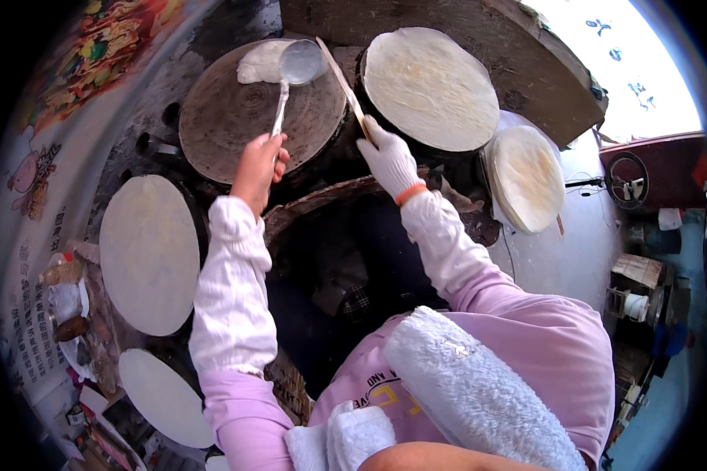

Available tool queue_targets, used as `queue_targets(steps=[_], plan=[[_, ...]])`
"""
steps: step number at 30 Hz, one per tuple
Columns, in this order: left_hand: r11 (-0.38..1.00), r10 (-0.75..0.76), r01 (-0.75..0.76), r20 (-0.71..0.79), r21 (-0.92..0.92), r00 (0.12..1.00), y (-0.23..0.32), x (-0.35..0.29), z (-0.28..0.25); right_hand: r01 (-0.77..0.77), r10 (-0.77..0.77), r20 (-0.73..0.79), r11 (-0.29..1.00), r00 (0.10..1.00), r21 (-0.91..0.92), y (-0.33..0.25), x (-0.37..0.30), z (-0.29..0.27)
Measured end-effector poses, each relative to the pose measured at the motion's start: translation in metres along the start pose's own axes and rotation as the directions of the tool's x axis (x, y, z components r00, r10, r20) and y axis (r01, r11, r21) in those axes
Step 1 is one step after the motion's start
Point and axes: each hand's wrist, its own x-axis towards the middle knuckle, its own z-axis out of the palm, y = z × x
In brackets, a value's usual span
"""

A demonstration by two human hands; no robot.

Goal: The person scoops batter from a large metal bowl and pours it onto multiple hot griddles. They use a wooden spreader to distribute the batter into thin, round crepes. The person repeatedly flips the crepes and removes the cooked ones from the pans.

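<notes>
My bare left hand (259, 169) is closed round the handle of a metal ladle (300, 63). The ladle's bowl is over the far edge of a round dark griddle (243, 118), beside a pool of pale batter (261, 63) on its surface. In a white knit glove, my right hand (389, 157) grips a long thin wooden spreader stick (339, 77), which points away along the griddle's right edge. Just right of the stick, a round thin pancake (430, 88) covers another griddle.
A stack of finished pancakes (526, 179) lies at the right. Pale round sheets cover two more griddles on the left, a near-upright oval one (151, 255) and a nearer one (165, 399). A brown board (448, 47) stands behind. A fluffy light-blue towel (471, 385) lies against my chest.
</notes>
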Motion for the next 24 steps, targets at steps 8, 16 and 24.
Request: queue_targets(steps=[8,16,24], plan=[[0.481,0.383,-0.012,-0.197,0.877,0.902,0.005,0.101,-0.034,-0.102,0.124,0.044,0.937,0.991,-0.335,-0.031,0.027,0.036],[0.983,0.026,-0.063,-0.205,-0.173,0.978,0.03,0.047,-0.066,-0.05,0.038,0.114,0.993,0.993,0.108,-0.061,0.054,0.036],[0.891,-0.175,0.051,-0.237,-0.452,0.956,0.011,-0.05,-0.064,0.075,-0.068,0.128,0.996,0.989,-0.053,-0.064,0.083,0.061]])
